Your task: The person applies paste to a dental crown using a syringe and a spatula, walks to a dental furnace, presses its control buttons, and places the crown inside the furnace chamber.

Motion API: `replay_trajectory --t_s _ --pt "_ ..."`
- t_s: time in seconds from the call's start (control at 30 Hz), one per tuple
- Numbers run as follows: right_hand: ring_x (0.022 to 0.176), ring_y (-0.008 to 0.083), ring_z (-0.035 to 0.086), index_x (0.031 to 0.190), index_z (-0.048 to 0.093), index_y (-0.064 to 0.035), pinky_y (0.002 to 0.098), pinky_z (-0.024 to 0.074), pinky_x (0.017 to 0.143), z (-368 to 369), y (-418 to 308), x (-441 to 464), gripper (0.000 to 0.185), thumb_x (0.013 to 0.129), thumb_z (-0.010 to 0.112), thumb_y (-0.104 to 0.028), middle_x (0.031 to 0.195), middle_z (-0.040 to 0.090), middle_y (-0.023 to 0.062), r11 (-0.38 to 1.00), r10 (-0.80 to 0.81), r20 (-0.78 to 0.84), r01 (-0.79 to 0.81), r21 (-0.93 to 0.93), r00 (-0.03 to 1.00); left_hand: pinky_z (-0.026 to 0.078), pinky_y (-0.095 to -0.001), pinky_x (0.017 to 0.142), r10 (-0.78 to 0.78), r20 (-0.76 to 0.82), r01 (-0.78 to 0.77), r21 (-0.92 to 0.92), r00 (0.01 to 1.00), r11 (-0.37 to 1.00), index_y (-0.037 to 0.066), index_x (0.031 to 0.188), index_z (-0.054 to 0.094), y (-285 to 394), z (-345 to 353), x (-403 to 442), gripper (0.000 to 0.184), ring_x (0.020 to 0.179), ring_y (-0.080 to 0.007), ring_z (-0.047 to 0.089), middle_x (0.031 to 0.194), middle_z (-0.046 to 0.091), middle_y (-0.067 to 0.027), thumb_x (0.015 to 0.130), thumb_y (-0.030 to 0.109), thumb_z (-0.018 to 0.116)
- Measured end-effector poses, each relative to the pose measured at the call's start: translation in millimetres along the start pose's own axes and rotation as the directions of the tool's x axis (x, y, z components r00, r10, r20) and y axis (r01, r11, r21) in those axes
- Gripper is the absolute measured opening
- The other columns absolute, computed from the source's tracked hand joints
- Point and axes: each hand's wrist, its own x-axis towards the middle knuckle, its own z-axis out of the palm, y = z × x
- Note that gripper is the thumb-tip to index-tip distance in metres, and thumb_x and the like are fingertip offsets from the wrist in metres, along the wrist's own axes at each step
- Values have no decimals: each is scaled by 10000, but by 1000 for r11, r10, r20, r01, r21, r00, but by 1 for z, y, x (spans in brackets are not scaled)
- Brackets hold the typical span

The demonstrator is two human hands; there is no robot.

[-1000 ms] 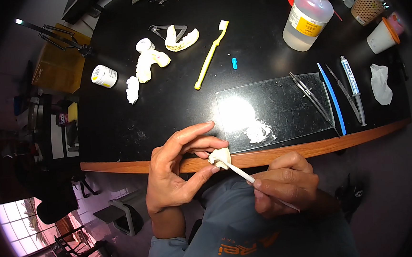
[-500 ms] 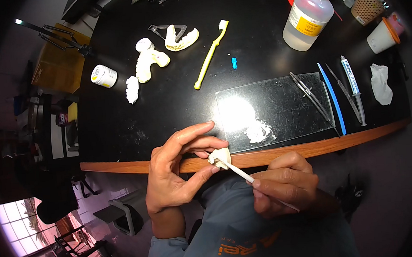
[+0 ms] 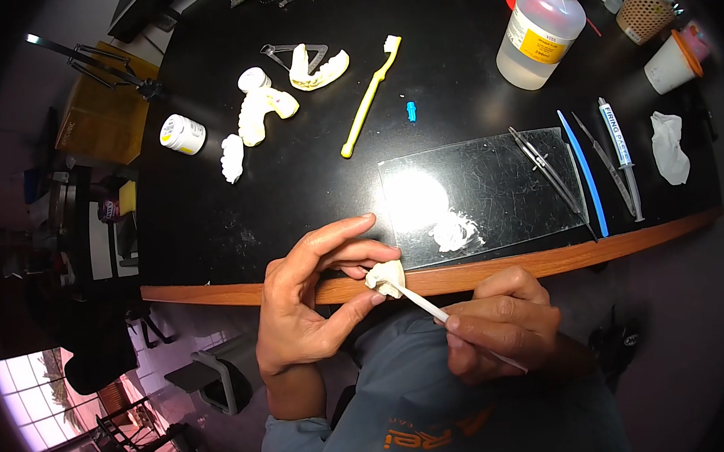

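Between thumb and fingers, my left hand pinches a small cream-coloured dental model piece just over the table's wooden edge; its index finger is raised off it. My right hand grips a thin white handled tool like a pen. The tool's tip meets the piece, and whether it is a brush or a spatula I cannot make out. Behind the hands lies a glass slab with a smear of white paste near its front edge.
Dental casts, a white jar and a yellow toothbrush lie at the back left. Tweezers, a blue instrument and a firing paste syringe are on the right. A large bottle stands behind.
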Motion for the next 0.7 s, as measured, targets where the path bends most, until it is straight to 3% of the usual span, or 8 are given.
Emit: replay_trajectory --t_s 0.7 --pt "640 126 572 958 757 -70 236 454 472 2 1 -2 121 837 743 -72 815 752 18 1000 -13 -28 13 9 1000 532 -278 911 -12 -10 12 -13 1000 1000 -87 1431 515 2 1 0 765 1079 -208 738 1152 755 -238 736 -92 833"
